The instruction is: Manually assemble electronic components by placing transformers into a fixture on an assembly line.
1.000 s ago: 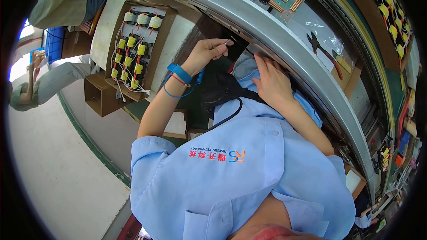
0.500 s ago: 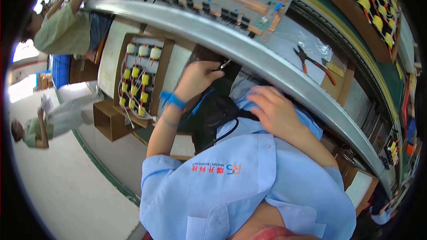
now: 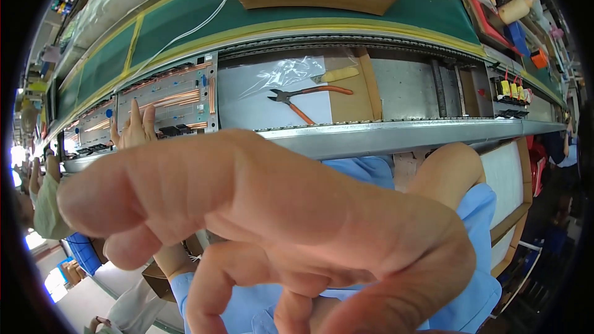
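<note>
Very close to the camera, my right hand (image 3: 272, 210) fills the middle of the view. Its fingers are bent and apart, and nothing shows in them. Behind it, my left hand (image 3: 133, 128) reaches to the front edge of a circuit board (image 3: 179, 100) at the left. The fingers of that hand are spread over the board, with no held object visible; the right hand hides its wrist. Copper-coloured strips, small blue parts and black parts sit on the board. Cutting pliers (image 3: 303, 96) with orange handles lie on white paper (image 3: 247, 105) to the board's right.
A metal rail (image 3: 359, 137) runs along the front of the line. Beyond it, a cardboard box (image 3: 315, 1) of yellow-wrapped coils stands on a green surface (image 3: 204, 18). Clear plastic film (image 3: 278, 74) lies by the pliers. Another person (image 3: 52, 204) is at the far left.
My view has swung toward the line. My right hand has risen from my lap to near the camera. My left hand has moved from below the rail onto the board.
</note>
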Tool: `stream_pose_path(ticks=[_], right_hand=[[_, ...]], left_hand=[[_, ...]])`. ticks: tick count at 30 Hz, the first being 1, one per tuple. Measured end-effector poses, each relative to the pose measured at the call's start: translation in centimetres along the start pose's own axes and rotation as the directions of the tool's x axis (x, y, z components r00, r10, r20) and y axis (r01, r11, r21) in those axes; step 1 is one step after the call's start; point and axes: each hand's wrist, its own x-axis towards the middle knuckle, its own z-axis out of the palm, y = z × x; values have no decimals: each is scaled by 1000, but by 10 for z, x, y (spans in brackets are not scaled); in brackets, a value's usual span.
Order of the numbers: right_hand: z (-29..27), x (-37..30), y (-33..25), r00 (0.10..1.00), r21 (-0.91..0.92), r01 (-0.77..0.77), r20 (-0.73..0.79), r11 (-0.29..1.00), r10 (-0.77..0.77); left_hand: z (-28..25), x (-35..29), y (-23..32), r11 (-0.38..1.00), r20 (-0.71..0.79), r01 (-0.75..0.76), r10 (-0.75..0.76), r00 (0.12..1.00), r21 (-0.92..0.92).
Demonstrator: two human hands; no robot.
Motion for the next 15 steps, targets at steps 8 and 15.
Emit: stream_pose_path(ticks=[8,15], right_hand=[[-38,11,-27,996,-209,-27,80,978,44],[-62,17,-41,991,-433,-57,85,900,104]], left_hand=[[-102,-34,58,985,450,-21,-59,891,170],[-99,-35,101,972,530,-228,166,832,53]])
